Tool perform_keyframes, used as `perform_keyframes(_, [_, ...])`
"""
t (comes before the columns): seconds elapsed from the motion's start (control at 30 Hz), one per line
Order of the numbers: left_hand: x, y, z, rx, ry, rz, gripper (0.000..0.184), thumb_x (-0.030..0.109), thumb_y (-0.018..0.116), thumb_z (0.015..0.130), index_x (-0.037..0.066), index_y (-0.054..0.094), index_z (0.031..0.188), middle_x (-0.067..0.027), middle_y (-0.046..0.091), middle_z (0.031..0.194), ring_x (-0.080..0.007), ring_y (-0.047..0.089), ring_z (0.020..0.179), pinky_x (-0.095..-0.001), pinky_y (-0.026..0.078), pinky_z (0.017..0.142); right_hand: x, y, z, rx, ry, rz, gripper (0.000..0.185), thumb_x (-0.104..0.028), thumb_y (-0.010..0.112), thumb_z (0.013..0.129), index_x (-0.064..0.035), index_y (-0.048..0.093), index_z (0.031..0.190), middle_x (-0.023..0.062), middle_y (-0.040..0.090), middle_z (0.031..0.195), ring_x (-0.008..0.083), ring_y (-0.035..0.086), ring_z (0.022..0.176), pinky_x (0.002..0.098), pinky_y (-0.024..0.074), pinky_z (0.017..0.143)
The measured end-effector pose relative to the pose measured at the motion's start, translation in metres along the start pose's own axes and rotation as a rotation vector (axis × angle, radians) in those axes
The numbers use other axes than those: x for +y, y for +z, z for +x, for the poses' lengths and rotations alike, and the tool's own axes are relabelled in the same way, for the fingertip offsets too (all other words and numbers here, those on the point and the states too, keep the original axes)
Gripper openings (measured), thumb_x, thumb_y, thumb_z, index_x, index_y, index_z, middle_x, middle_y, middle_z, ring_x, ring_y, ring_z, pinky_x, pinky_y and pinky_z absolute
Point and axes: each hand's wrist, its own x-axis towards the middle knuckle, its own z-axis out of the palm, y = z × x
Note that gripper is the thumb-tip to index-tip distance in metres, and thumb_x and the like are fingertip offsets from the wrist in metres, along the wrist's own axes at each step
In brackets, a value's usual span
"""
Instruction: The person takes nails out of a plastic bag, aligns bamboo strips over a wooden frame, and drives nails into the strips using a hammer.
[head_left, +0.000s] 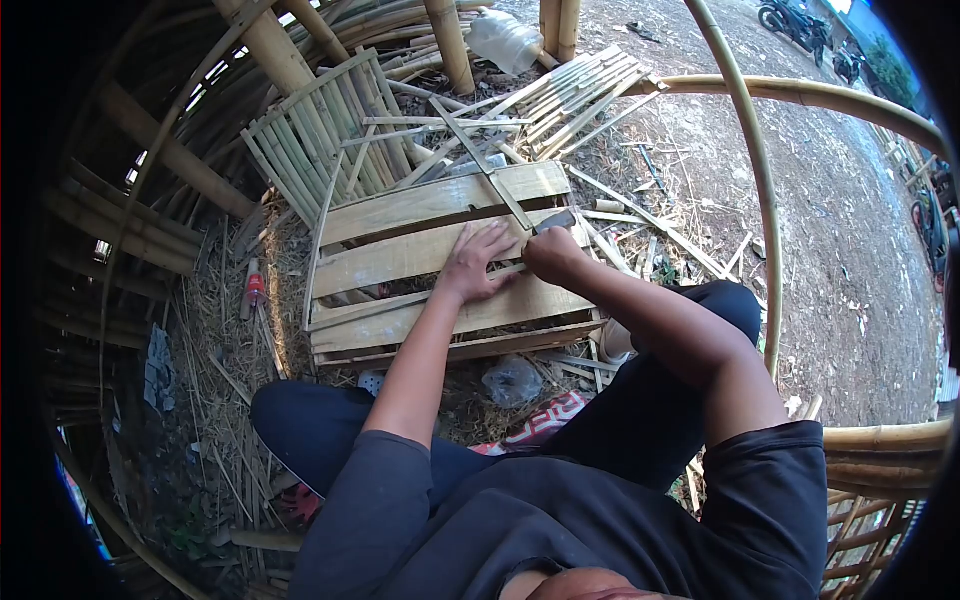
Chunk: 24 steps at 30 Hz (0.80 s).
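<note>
A low slatted wooden bench [375, 268] stands in front of me, over my crossed legs. My left hand [482, 262] lies on its slats, fingers spread. A thin bamboo strip [385, 305] runs along the slats and passes under this hand. Close beside it, my right hand [553, 255] is closed in a fist around a knife, its handle hidden by the fingers. The knife's broad grey blade [557, 221] points away from me. Another long strip [478, 160] lies slanting across the far slats, its near end close to my right fist.
A bamboo slat panel [325, 135] leans at the back left, and a second slatted panel [590, 95] lies at the back right. Curved bamboo poles [745, 130] frame my right side. A clear plastic bag [512, 381] and scattered offcuts lie near my legs. Motorbikes [795, 25] stand far off.
</note>
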Motion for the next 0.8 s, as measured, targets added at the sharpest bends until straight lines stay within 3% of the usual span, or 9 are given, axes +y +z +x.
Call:
perform_keyframes(0.13, [0.0,0.001,0.001,-0.033,-0.028,0.02,0.072,0.06,0.07,0.09,0.022,0.058,0.15,-0.0092,0.041,0.166,-0.0243,0.032,0.157,-0.0535,0.013,0.131,0.0,0.001,0.001,-0.028,0.036,-0.043,0.012,-0.017,0.069,0.082,-0.0153,0.077,0.073,0.0074,0.075,0.074,0.026,0.076,0.071,0.0387,0.0555,0.058])
perform_keyframes(0.23, [0.001,0.001,0.002,-0.045,-0.041,0.033,0.071,0.061,0.068,0.091,0.023,0.057,0.151,-0.0085,0.041,0.166,-0.0231,0.031,0.157,-0.0529,0.013,0.131,0.008,-0.006,-0.002,0.033,-0.063,-0.005,0.012,-0.017,0.069,0.083,-0.0147,0.078,0.074,0.0076,0.075,0.074,0.027,0.076,0.07,0.0402,0.0558,0.058])
perform_keyframes(0.33, [0.002,-0.001,0.001,-0.047,-0.048,0.044,0.071,0.062,0.067,0.092,0.026,0.056,0.151,-0.0079,0.04,0.167,-0.0222,0.03,0.157,-0.0526,0.013,0.131,0.007,-0.017,-0.005,-0.021,-0.062,-0.019,0.009,-0.018,0.072,0.084,-0.0159,0.08,0.082,0.0061,0.078,0.084,0.0242,0.077,0.08,0.0365,0.0575,0.067])
perform_keyframes(0.4, [0.003,0.002,-0.001,-0.013,-0.047,0.039,0.07,0.061,0.069,0.09,0.026,0.058,0.15,-0.0049,0.04,0.167,-0.0207,0.032,0.156,-0.0518,0.013,0.131,0.005,-0.018,-0.007,-0.045,-0.024,0.002,0.009,-0.017,0.071,0.085,-0.0155,0.08,0.082,0.0067,0.078,0.084,0.0256,0.078,0.082,0.0383,0.0587,0.069])
perform_keyframes(0.47, [0.001,0.004,-0.002,-0.016,-0.042,0.044,0.07,0.062,0.068,0.091,0.027,0.058,0.15,-0.005,0.04,0.167,-0.0206,0.032,0.156,-0.0515,0.013,0.131,0.008,-0.014,-0.012,0.086,-0.048,0.116,0.013,-0.014,0.067,0.084,-0.0118,0.077,0.076,0.0111,0.074,0.076,0.03,0.076,0.072,0.0424,0.0586,0.063])
perform_keyframes(0.63, [-0.001,0.006,-0.003,-0.045,-0.057,0.066,0.07,0.065,0.065,0.092,0.03,0.056,0.151,-0.004,0.039,0.168,-0.0196,0.03,0.157,-0.0524,0.011,0.131,0.006,-0.018,-0.017,0.084,-0.002,0.218,0.013,-0.013,0.065,0.085,-0.0108,0.077,0.079,0.0132,0.072,0.074,0.0325,0.075,0.072,0.0459,0.0597,0.066])
perform_keyframes(0.77, [-0.003,0.008,-0.004,-0.051,-0.051,0.068,0.07,0.067,0.064,0.092,0.032,0.055,0.152,-0.0033,0.038,0.168,-0.0194,0.029,0.158,-0.0526,0.01,0.131,0.01,-0.017,-0.019,0.03,-0.061,0.232,0.015,-0.012,0.064,0.087,-0.0114,0.078,0.083,0.0147,0.073,0.08,0.0347,0.075,0.08,0.0461,0.0605,0.072])
perform_keyframes(0.8, [-0.004,0.008,-0.005,-0.049,-0.047,0.065,0.07,0.067,0.063,0.092,0.032,0.055,0.152,-0.0031,0.037,0.169,-0.0194,0.029,0.158,-0.0527,0.01,0.131,0.016,-0.016,-0.017,-0.002,-0.068,0.303,0.01,-0.01,0.067,0.083,-0.0106,0.077,0.081,0.0152,0.074,0.08,0.0362,0.075,0.08,0.0468,0.0603,0.072])
